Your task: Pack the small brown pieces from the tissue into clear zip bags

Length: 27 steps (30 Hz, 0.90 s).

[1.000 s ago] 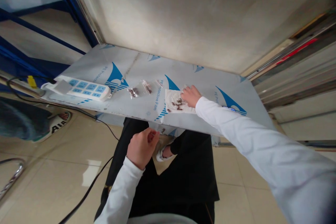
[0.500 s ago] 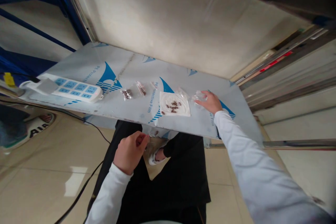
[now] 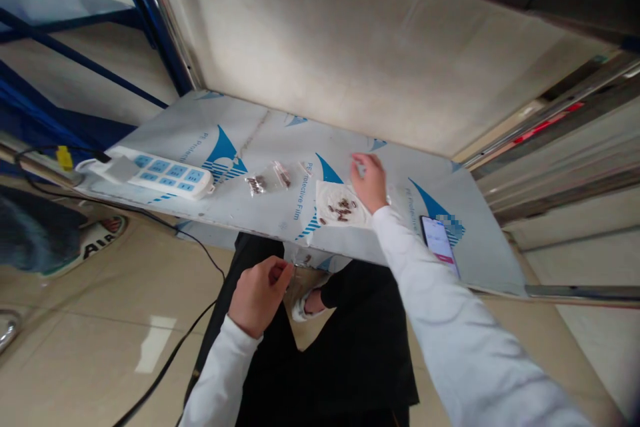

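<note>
My left hand (image 3: 260, 295) is closed in a pinch just below the front edge of the shelf. It grips a small clear plastic bag (image 3: 302, 259) with a bit of brown in it. Over the right side of a white tissue (image 3: 329, 191) hovers my right hand (image 3: 369, 183), thumb and forefinger apart, nothing seen between them. Small brown capsule-like pieces (image 3: 343, 207) lie scattered on the tissue. Farther left lie a clear bag of brown pieces (image 3: 257, 184) and a second filled bag (image 3: 281, 174). Clear plastic behind my right wrist is mostly hidden.
A white power strip (image 3: 170, 173) with a plugged-in adapter (image 3: 120, 169) occupies the shelf's left end. On the right, partly under my right sleeve, lies a phone (image 3: 439, 243). A black cable (image 3: 200, 315) hangs at the left. Another person's shoe (image 3: 95, 243) stands on the floor.
My right hand has moved left from the clear plastic on the right to above the tissue's side. The phone has come into view. My left hand keeps its pinch on the bag.
</note>
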### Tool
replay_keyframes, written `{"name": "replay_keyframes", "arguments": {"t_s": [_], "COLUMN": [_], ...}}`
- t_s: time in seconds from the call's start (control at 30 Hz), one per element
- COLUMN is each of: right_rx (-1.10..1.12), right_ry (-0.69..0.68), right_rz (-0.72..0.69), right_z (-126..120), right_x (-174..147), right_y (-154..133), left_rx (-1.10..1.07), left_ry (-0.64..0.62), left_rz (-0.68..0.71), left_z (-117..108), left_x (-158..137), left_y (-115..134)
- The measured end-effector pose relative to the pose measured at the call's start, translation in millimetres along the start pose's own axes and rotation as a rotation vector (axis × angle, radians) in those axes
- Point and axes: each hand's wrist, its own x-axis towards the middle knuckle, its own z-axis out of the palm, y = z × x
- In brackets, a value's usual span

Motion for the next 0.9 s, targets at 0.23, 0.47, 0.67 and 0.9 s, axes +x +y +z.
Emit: {"name": "replay_keyframes", "arguments": {"t_s": [0.23, 0.47, 0.67, 0.9], "right_rx": [-0.007, 0.042, 0.245, 0.417], "right_ry": [-0.387, -0.369, -0.236, -0.104], "right_rz": [0.106, 0.285, 0.181, -0.105], "right_z": [120, 129, 64, -23], "right_x": [0, 2, -46, -159], "right_y": [-122, -130, -149, -158], "left_rx": [-0.055, -0.091, -0.348, -0.85], "left_ry": [0.063, 0.144, 0.497, 0.335], "left_rz": [-0.075, -0.117, -0.014, 0.041], "left_z": [-17, -29, -28, -8], "left_x": [-13, -15, -6, -6], "left_y": [1, -17, -7, 22]}}
